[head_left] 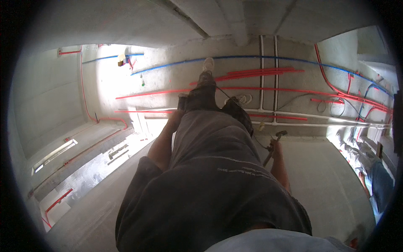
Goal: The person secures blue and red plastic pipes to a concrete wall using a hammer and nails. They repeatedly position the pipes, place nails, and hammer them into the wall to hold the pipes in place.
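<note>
My right hand (pixel 275 147) is closed around a hammer (pixel 281 134), out to the right of my body. The hammer's head shows above my fist, and its handle slants down toward my side. My left hand (pixel 178 118) hangs against my left thigh, beside the dark trousers (pixel 202 97). Its fingers are too dark and small to make out, so whether it holds anything is unclear. A thin dark cable (pixel 261 145) runs close to the hammer.
Red pipes (pixel 235 88), a blue pipe (pixel 180 63) and white pipes (pixel 262 84) run across the bare concrete floor around my shoes (pixel 208 64). Loose cable (pixel 321 105) coils at the right. A person in blue (pixel 380 185) is at the far right. Concrete walls (pixel 46 88) stand around.
</note>
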A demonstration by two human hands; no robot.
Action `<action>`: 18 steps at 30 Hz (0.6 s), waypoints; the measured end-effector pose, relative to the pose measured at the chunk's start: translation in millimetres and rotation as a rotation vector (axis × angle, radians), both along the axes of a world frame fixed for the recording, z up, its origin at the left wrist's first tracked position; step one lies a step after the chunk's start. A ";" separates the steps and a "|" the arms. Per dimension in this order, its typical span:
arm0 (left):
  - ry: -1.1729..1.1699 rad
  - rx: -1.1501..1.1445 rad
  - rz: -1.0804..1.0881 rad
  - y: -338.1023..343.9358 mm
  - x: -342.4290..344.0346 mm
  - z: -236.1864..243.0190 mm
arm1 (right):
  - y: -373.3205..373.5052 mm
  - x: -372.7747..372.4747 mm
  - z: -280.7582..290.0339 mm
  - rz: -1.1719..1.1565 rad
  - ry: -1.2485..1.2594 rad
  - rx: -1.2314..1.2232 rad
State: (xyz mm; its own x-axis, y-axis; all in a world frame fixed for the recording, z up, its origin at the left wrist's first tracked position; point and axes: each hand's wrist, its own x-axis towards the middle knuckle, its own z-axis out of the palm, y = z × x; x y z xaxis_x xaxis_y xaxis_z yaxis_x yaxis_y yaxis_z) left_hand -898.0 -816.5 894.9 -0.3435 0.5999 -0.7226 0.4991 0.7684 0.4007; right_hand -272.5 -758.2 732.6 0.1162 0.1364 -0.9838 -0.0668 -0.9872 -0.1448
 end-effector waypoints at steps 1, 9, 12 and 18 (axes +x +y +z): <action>0.041 0.006 -0.118 4.1 4.4 -4.2 | 10.9 1.5 5.2 0.036 -0.057 0.001; -0.120 -0.022 0.229 -2.8 -18.0 -35.1 | -23.5 -3.2 -9.5 -0.080 -0.047 0.067; -0.291 -0.118 0.576 28.5 8.0 -18.2 | -57.2 9.1 -31.3 -0.027 -0.080 0.048; 0.242 -0.031 -0.597 3.9 -6.9 -2.1 | -79.4 -2.8 -25.6 -0.102 0.031 -0.102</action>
State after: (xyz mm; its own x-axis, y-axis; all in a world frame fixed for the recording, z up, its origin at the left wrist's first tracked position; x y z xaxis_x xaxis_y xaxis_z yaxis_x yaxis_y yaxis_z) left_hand -904.9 -812.6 892.8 -0.1123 0.7180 -0.6869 0.9177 0.3401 0.2055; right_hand -275.3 -837.6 706.9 0.0937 0.0242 -0.9953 -0.1708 -0.9845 -0.0400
